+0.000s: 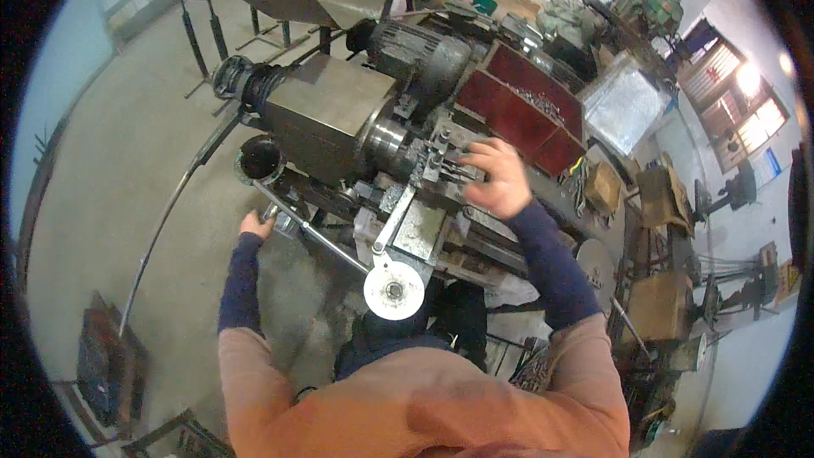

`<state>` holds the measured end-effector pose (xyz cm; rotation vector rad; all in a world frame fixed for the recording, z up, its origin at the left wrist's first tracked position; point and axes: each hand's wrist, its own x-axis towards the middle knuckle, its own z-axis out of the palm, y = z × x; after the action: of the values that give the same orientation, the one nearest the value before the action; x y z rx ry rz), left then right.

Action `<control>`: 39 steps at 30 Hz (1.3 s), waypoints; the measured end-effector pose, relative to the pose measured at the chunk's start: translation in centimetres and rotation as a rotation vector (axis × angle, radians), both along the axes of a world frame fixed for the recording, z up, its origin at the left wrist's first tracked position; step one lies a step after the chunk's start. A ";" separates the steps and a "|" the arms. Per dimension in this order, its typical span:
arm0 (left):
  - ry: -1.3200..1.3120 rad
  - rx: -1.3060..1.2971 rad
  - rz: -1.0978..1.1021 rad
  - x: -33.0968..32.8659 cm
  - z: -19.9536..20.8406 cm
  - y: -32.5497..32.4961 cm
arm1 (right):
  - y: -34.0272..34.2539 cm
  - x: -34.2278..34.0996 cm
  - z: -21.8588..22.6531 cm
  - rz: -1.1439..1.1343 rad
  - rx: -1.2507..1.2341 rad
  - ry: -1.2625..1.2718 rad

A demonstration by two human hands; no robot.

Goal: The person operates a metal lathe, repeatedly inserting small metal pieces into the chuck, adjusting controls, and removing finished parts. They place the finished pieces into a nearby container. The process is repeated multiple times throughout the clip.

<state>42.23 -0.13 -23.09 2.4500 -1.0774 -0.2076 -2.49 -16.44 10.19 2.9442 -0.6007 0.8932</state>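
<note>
A small metal lathe (326, 106) stands before me, with a shiny round chuck (387, 140) at its headstock. Low on its left side, my left hand (255, 226) is closed around a short metal handle (270, 211). My right hand (498, 180) is over the tool holder (441, 161), to the right of the chuck; its fingers and thumb are apart, slightly blurred, with nothing visible between them. Whether the fingertips touch the metal I cannot tell. A long lever (395, 219) runs from the tool holder to a white round disc (394, 290) close to my body.
A dark red divided tray (500, 106) with small metal parts lies beyond my right hand. Behind the headstock sits a finned motor (420, 51). A black-mouthed cylinder (259, 159) and a long bent rod (165, 225) are at left. Cardboard boxes (657, 305) stand at right.
</note>
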 end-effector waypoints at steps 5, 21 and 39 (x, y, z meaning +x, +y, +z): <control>-0.206 0.499 -0.165 -1.3 3.0 -3.6 | 3.6 -14.2 -1.6 -0.348 0.215 0.051; 0.572 -0.436 -0.064 2.0 4.6 1.7 | 10.0 -56.6 -14.3 -1.509 0.813 0.596; 0.874 -0.670 0.530 -6.7 8.4 -7.1 | 21.7 -48.5 -20.4 -2.039 0.648 0.263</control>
<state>35.51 -7.26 -14.73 1.6465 -0.0679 -0.5628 -51.01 5.28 -10.21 0.9877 -2.9586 -0.0617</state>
